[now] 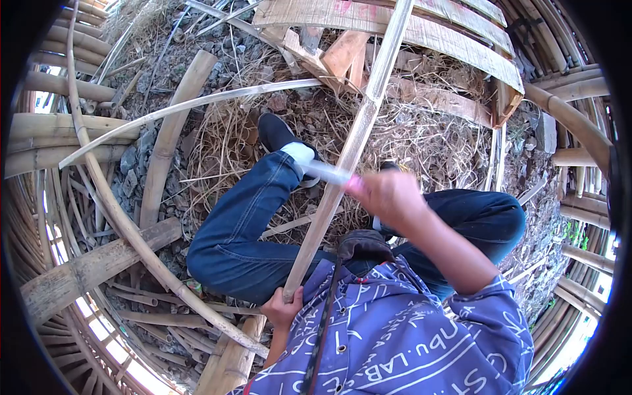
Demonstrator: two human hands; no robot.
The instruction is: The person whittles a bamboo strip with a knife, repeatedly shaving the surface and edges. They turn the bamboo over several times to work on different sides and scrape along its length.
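A long split bamboo strip (pixel 359 128) runs from my lap up across the low wooden slatted bench. My left hand (pixel 282 308) is closed round its lower end, close to my shirt. In my right hand (pixel 393 199) is a knife (pixel 329 172) with a pink handle, its blade smeared by motion. The blade lies across the strip around its middle; whether it is cutting in or passing over, I cannot tell. My fingers on the handle are wrapped shut, partly blurred.
The slatted bench (pixel 454 46) stands ahead on ground strewn with shavings (pixel 421 138) and stones. A thin curved strip (pixel 191 102) extends left from it. Bamboo poles (pixel 168 131) and a long bent strip (pixel 125 220) lie at left. My bent legs (pixel 243 217) flank the work.
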